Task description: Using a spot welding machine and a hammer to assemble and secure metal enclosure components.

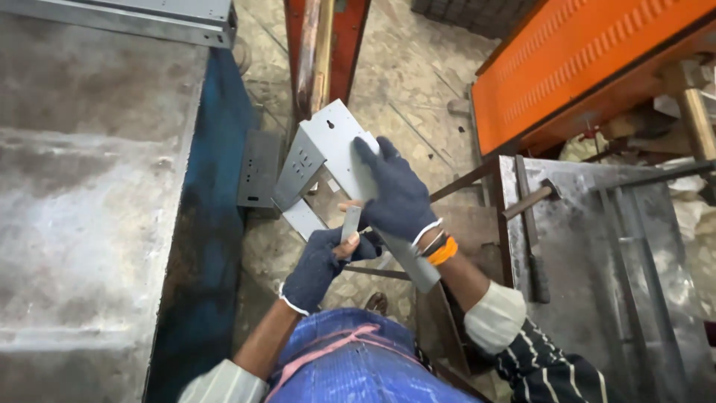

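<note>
- A broad metal slab (82,201), dull grey and scuffed, fills the left side; its blue painted edge (212,224) drops toward the floor.
- A grey folded steel box piece (259,170) leans against that blue edge, just left of the hands.
- The left hand (322,263), in a dark knitted glove with worn fingertips, is closed on a small flat metal strip (350,222), thumb pressed against it.
- The bent sheet-metal bracket (328,160) is held in the air over the floor, between slab and right-hand table; it is pale grey, smooth, with folded flanges, punched slots and a keyhole opening.
- The right hand (395,195), also gloved, lies spread across the bracket's flat face, fingers wrapped over its edge, gripping it.
- Below the hands is a narrow gap of speckled stone floor (395,89), with little room on either side.
- An orange upright post (328,45) stands behind the bracket.
- To the right, a steel table (597,246) carries a hammer (531,231) near its left edge.
- An orange ribbed machine cover (582,60) slopes above the table.
</note>
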